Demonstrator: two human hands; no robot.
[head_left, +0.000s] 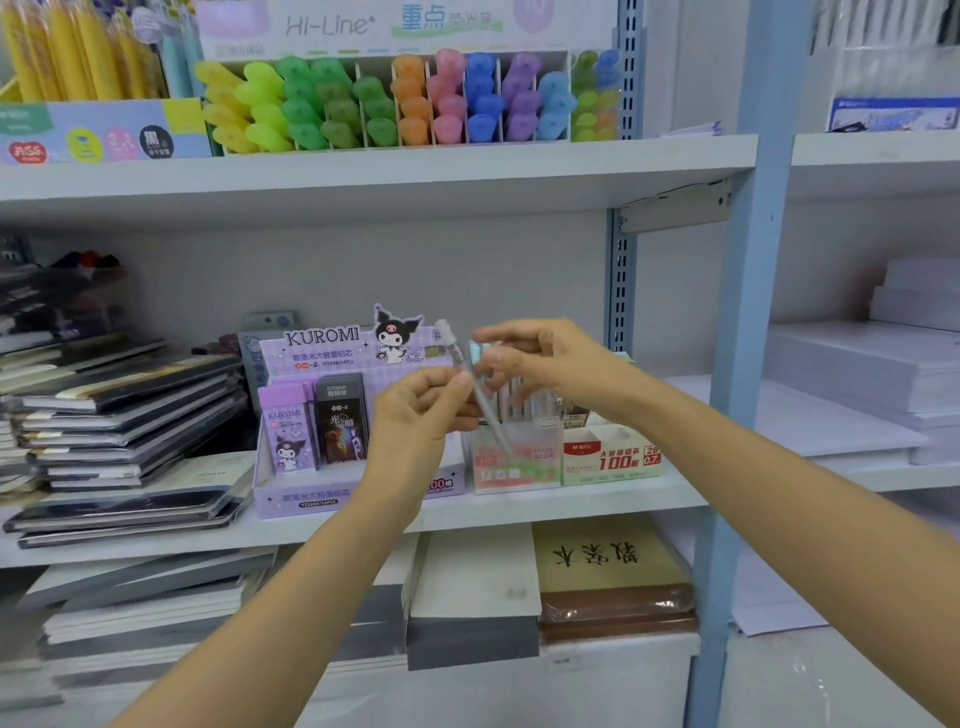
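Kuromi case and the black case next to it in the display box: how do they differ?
The Kuromi case is lilac with a cartoon figure; the black case is dark with a glowing picture. The black case stands nearer the left hand than the Kuromi case does. Both are slim boxes standing upright, side by side, in the purple display box.

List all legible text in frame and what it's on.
"Hi-Line", "重点": highlighter display header
"黑": blue box, upper left
"KUROMI": purple display box
"KUROMI": purple lead case
"100", "2B 0.7": red-and-white box
"FRUIT SODA": pink-green box, faint
Brown book: upside-down characters, unreadable.
Pen in left hand, boxes' small print: too blurred.
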